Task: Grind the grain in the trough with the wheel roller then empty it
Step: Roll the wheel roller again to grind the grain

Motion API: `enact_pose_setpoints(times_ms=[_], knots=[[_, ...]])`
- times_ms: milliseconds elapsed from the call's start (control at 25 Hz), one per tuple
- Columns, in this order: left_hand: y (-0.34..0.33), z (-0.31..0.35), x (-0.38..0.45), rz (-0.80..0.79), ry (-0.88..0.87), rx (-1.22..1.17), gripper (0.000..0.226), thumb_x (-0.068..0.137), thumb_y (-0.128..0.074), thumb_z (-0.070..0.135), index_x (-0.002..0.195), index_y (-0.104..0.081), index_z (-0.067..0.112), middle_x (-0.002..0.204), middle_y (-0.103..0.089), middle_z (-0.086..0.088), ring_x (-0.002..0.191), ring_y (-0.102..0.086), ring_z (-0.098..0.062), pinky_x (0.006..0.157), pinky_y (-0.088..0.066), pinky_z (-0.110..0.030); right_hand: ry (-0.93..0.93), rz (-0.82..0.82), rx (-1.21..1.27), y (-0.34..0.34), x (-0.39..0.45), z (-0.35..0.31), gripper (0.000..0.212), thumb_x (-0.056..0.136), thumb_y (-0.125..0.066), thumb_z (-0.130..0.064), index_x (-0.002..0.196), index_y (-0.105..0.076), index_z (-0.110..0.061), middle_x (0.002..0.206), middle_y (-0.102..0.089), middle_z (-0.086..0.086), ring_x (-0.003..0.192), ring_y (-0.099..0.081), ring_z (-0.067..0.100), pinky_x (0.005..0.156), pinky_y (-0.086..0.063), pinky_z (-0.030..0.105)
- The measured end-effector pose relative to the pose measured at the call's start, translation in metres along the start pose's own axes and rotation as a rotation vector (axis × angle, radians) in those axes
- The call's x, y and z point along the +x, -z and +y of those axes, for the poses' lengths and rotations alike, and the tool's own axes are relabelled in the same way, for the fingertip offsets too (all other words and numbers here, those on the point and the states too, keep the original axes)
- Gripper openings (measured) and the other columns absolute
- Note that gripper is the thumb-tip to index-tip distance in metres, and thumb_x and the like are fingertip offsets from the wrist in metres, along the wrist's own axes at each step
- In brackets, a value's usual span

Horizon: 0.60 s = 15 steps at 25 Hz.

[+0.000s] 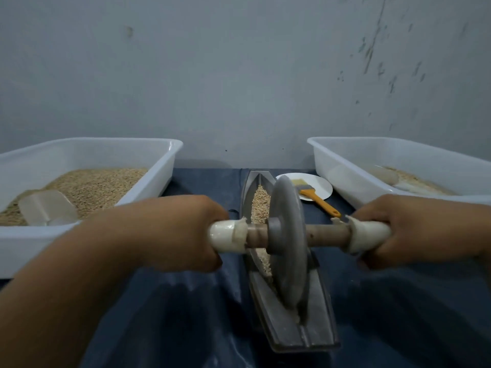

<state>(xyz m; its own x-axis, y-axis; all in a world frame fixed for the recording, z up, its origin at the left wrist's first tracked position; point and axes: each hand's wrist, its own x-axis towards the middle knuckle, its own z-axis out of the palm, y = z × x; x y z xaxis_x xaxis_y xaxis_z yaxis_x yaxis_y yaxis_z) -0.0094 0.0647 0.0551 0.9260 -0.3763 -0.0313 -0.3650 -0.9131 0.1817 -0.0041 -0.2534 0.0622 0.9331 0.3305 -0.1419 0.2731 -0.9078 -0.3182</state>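
A long grey boat-shaped trough [316, 314] lies lengthwise in front of me on a dark blue cloth. Pale grain [259, 203] fills its far half and shows beside the wheel. The grey wheel roller [288, 245] stands upright in the trough's groove, near the middle. A wooden axle runs through the wheel, with a white sleeve at each end. My left hand [172, 235] grips the left sleeve. My right hand [414, 229] grips the right sleeve.
A white tub [162, 166] at the left holds grain and a clear scoop [47, 208]. A second white tub [345, 166] at the right holds a little ground grain. A white plate [322, 187] carries an orange-handled brush [318, 200]. A grey wall stands close behind.
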Motion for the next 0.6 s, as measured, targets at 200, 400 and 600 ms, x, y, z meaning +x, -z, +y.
enact_pose_setpoints(times_ms=[200, 400, 600], knots=[[-0.006, 0.005, 0.005, 0.160, -0.003, 0.146, 0.017, 0.073, -0.068, 0.039, 0.079, -0.053, 0.044, 0.072, -0.062, 0.016, 0.061, -0.057, -0.001, 0.058, -0.043, -0.022, 0.012, 0.079, -0.026, -0.005, 0.007, 0.000, 0.047, 0.052, -0.075, -0.061, 0.094, -0.067, -0.044, 0.076, -0.068, -0.015, 0.065, -0.064, 0.002, 0.063, -0.052, 0.030], [-0.029, 0.006, 0.033, 0.510, 0.083, 0.270, 0.014, 0.086, -0.058, 0.034, 0.082, -0.044, 0.033, 0.076, -0.055, 0.010, 0.069, -0.051, -0.010, 0.065, -0.042, -0.028, -0.048, 0.522, -0.149, -0.034, 0.047, -0.008, 0.012, 0.079, -0.071, -0.038, 0.081, -0.060, -0.036, 0.079, -0.061, -0.014, 0.081, -0.059, 0.014, 0.066, -0.047, 0.031], [-0.011, 0.002, 0.011, 0.146, 0.007, 0.096, 0.019, 0.073, -0.068, 0.036, 0.084, -0.053, 0.040, 0.077, -0.062, 0.013, 0.070, -0.060, -0.002, 0.065, -0.050, -0.028, -0.022, 0.141, -0.116, -0.007, 0.011, 0.001, 0.035, 0.057, -0.071, -0.053, 0.091, -0.063, -0.046, 0.076, -0.066, -0.018, 0.064, -0.062, 0.001, 0.055, -0.048, 0.024]])
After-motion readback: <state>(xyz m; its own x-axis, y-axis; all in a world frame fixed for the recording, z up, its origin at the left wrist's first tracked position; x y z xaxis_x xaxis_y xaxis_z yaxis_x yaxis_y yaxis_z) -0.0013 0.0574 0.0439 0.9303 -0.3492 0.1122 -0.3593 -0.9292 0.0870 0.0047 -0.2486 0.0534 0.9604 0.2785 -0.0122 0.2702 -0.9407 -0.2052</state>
